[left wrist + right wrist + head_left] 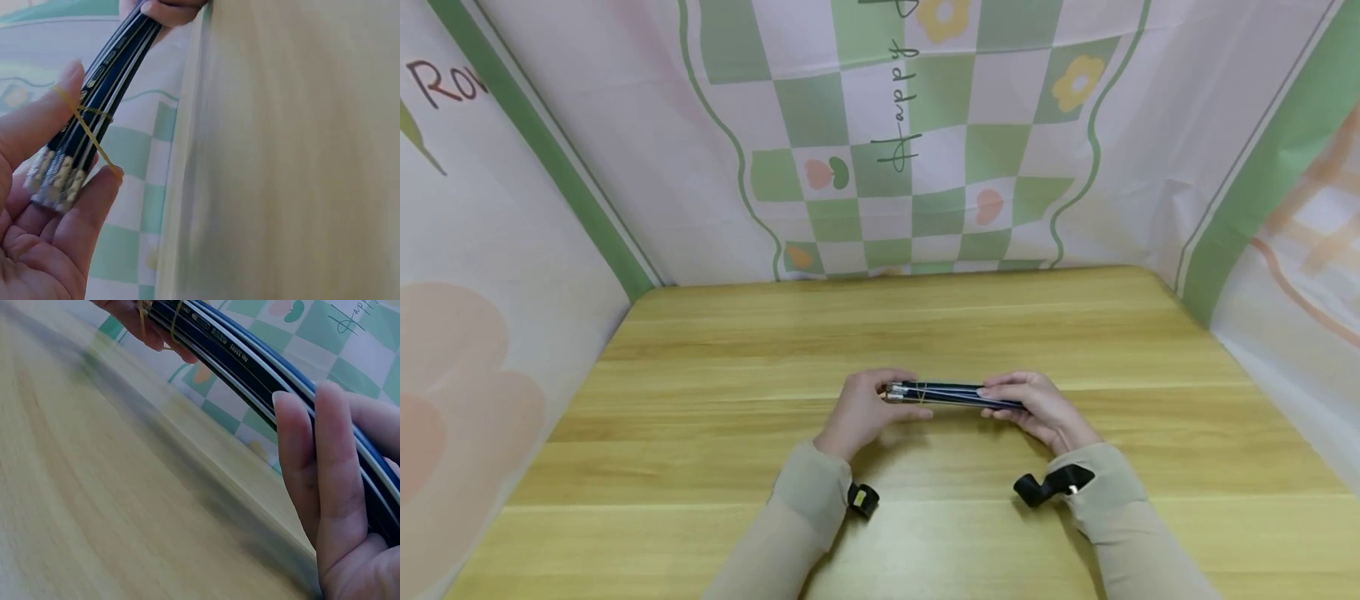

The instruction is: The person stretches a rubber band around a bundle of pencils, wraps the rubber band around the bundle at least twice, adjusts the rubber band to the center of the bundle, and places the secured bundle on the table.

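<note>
A bundle of dark pencils (pixel 955 395) with metal ferrules and light eraser ends is held level over the table. My right hand (pixel 1043 410) grips its far end, fingers along one side in the right wrist view. My left hand (pixel 867 410) is around the eraser ends, thumb and fingers spread apart. Between the thumb and a fingertip of that hand, a yellow rubber band (pixel 94 136) is stretched across the pencils. Another stretch of band (pixel 97 112) lies across the bundle just beyond it. Gold lettering (pixel 230 345) shows on one pencil.
The wood-grain table (pixel 700 467) spreads beneath both hands. At its back edge hangs a cloth with green checks (pixel 880 179), and printed cloth walls stand on the left and right. Black wrist straps (pixel 1054 483) sit at the sleeve cuffs.
</note>
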A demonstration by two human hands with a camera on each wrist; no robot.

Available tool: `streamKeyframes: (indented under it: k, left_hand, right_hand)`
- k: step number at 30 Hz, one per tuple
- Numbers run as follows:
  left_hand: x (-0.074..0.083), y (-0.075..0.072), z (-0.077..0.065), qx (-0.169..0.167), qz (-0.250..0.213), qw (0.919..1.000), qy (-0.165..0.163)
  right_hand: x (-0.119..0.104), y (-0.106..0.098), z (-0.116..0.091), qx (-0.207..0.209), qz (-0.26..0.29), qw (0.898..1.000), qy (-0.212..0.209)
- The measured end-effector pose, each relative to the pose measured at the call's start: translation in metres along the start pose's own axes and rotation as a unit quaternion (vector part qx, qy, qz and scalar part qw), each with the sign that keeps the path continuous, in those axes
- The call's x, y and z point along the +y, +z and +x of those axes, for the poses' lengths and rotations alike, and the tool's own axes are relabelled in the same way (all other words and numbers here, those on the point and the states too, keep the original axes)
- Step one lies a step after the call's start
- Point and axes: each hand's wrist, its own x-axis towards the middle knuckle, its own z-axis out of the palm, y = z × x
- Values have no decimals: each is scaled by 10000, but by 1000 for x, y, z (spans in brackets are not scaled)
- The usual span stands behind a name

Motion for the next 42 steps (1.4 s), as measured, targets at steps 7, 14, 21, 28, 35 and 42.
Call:
streamKeyframes:
  k: [7,14,21,28,35,42]
  left_hand:
    - [-3,7,1,107,-274,9995,-131]
    - [-4,6,3,136,-188,9997,101]
    - [-5,6,4,-15,-76,9994,328]
    - [-5,3,5,-411,71,9985,355]
    - [-10,0,6,-380,-390,9984,-122]
    - [-15,-6,8,-336,-1136,9913,-569]
  right_hand:
    - [-1,2,-1,-12,-158,9998,107]
    - [-1,2,-1,-18,-243,9996,115]
    - [0,2,2,-132,-205,9997,87]
    - [1,1,4,-203,-528,9984,28]
    - [3,-5,3,-952,-208,9951,-144]
    - [7,-15,4,-2140,331,9752,-459]
